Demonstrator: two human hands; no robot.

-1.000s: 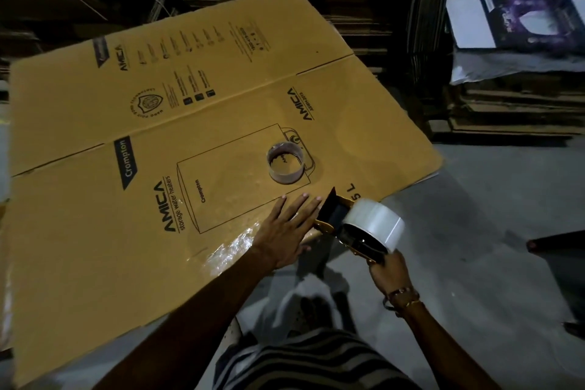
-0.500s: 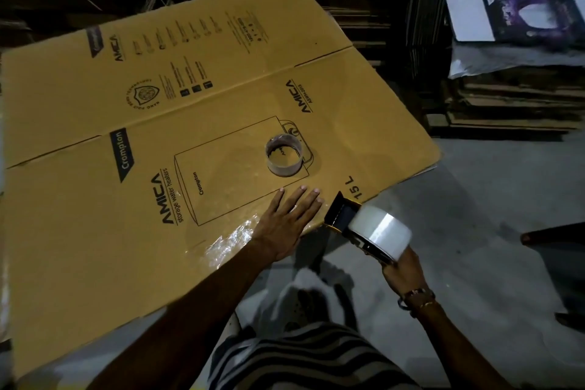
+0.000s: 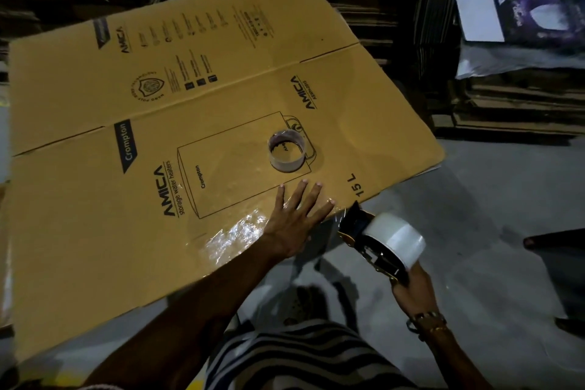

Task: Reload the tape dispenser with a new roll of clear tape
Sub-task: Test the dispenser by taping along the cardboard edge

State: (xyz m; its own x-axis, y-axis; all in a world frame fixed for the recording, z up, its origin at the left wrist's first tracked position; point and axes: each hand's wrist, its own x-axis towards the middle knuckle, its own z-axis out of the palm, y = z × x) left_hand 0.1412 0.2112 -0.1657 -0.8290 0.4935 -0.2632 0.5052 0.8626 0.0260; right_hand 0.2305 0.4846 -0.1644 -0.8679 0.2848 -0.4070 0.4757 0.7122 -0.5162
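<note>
Right hand grips tape dispenser; left hand flat, fingers spread on cardboard, just beside it.

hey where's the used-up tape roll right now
In the head view the nearly empty tape roll sits upright on the flattened cardboard box, right of centre, just beyond the fingertips of the left hand.

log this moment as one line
left hand flat on cardboard | right hand holds loaded dispenser | spent core on cardboard
</note>
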